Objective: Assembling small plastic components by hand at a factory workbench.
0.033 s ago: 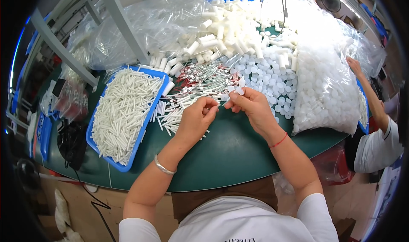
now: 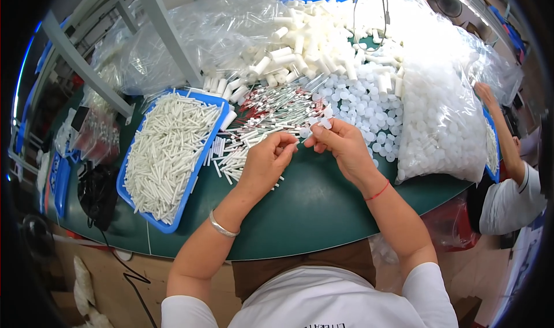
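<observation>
My left hand (image 2: 269, 159) is closed in a pinch above the near edge of the parts pile; whatever is between its fingertips is too small to make out. Close beside it, my right hand (image 2: 343, 148) is closed too, with a few translucent round plastic caps (image 2: 324, 123) at its thumb and fingers. The fingertips of both hands almost meet. Just beyond them lie thin metal rods with white and red parts (image 2: 277, 105) and loose white sticks (image 2: 234, 165). More translucent caps (image 2: 378, 117) are spread to the right of the rods.
A blue tray (image 2: 167, 226) heaped with white sticks stands left. Thick white foam tubes (image 2: 311, 45) are piled at the back, beside clear plastic sheeting (image 2: 173, 39). A full clear bag of caps (image 2: 441, 131) stands right, near another person's arm (image 2: 503, 129). Grey metal legs (image 2: 167, 30) rise left.
My hands have hardly moved. The other person's hand at the right has shifted slightly.
</observation>
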